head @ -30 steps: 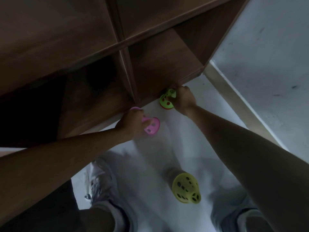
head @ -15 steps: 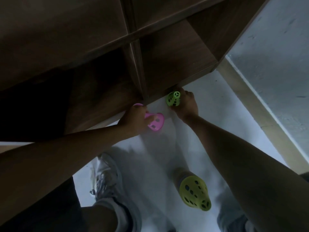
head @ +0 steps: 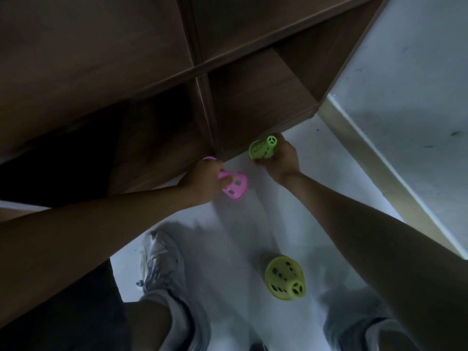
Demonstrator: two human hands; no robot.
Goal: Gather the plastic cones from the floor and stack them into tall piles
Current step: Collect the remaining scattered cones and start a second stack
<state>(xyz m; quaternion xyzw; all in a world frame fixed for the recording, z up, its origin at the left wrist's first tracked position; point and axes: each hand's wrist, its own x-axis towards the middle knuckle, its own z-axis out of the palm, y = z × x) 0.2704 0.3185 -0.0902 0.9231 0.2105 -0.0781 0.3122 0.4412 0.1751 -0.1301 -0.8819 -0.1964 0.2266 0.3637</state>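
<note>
Both hands grip cones: our left hand [head: 205,182] wraps the pink cone [head: 234,186], our right hand [head: 281,158] the green cone [head: 262,148], both at the shelf's foot. Yellow cone [head: 285,278] lies near our shoes. Risk: knuckles catching the dark wooden shelf [head: 253,105]. Pale floor [head: 228,236], dim room.

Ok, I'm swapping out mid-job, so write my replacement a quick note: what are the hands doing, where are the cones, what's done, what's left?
Left hand grips the pink cone, near the foot of the wooden shelf unit.
Right hand grips the green cone.
Yellow cone lies on the white floor, between the shoes.
Done: two cones picked up.
Left: nest pink and green, collect the yellow one, build the pile. No pile in view.
</note>
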